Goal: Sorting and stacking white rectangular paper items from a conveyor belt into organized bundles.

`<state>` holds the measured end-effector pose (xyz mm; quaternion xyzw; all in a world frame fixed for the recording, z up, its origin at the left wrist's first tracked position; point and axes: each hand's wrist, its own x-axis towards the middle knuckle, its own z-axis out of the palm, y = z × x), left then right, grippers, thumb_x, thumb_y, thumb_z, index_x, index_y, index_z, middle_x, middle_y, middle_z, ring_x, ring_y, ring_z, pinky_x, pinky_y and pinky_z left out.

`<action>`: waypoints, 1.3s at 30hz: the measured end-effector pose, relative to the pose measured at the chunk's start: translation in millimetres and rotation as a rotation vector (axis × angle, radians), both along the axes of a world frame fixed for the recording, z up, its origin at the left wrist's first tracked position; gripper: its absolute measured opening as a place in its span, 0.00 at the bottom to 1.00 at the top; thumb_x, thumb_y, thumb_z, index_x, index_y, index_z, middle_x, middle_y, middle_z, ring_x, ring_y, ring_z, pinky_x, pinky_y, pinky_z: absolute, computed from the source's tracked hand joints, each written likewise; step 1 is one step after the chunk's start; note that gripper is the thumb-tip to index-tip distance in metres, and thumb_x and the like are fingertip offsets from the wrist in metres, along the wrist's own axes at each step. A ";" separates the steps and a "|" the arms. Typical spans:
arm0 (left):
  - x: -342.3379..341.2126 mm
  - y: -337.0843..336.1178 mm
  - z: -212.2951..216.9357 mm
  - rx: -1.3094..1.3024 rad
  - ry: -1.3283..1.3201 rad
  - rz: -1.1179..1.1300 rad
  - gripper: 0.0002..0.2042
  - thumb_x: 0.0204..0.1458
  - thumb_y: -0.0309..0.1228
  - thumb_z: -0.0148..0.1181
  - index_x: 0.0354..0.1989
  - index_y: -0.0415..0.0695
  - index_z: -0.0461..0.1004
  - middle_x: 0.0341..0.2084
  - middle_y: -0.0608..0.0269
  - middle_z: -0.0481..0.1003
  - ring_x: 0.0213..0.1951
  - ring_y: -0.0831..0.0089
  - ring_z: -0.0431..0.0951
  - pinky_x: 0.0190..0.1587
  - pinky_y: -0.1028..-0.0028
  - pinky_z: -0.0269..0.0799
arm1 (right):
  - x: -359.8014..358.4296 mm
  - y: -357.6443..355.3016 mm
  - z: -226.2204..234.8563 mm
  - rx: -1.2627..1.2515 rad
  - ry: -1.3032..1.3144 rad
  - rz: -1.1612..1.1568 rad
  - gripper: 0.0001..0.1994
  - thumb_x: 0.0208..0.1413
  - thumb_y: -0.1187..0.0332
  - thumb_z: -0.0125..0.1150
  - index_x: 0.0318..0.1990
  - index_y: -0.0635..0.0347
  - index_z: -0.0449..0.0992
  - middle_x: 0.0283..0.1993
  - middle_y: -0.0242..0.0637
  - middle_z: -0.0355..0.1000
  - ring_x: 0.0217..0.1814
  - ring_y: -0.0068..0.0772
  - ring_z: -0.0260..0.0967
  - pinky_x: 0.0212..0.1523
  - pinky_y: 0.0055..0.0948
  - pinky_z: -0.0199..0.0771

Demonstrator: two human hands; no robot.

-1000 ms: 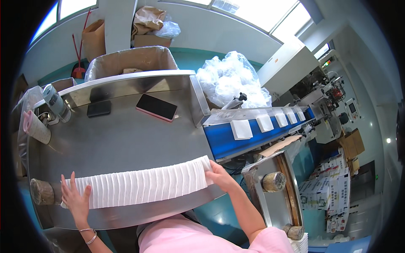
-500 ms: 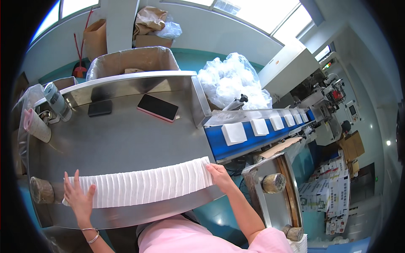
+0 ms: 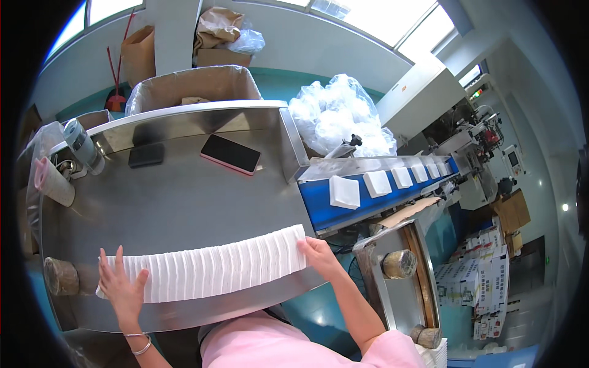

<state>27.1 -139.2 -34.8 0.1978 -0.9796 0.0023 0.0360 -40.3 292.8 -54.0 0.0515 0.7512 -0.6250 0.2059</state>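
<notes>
A long row of white folded sheets, packed edge to edge, lies in a gentle curve along the near part of the metal table. At its left end is my left hand, fingers spread over the end and thumb lying on the near-left portion. My right hand is closed at the right end, fingers curled and thumb pressed against the last sheets. Some of its fingertips are hidden behind the row.
The steel table has raised walls. On it lie a black phone and a dark flat object; cups stand left. White folded stacks sit on a blue conveyor to the right. A tape-wrapped cylinder sits beside my left hand.
My left hand and the row's left end have shifted slightly right, so the row is a little shorter. The nearest stack on the conveyor sits a bit farther right and more turned.
</notes>
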 end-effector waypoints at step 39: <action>1.6 27.2 14.0 0.177 -0.004 -0.108 0.45 0.35 0.60 0.59 0.63 0.51 0.55 0.65 0.53 0.42 0.65 0.48 0.42 0.62 0.51 0.40 | -1.4 -10.1 4.6 -0.170 0.026 -0.139 0.15 0.59 0.69 0.47 0.51 0.66 0.68 0.42 0.30 0.71 0.43 0.21 0.67 0.43 0.22 0.69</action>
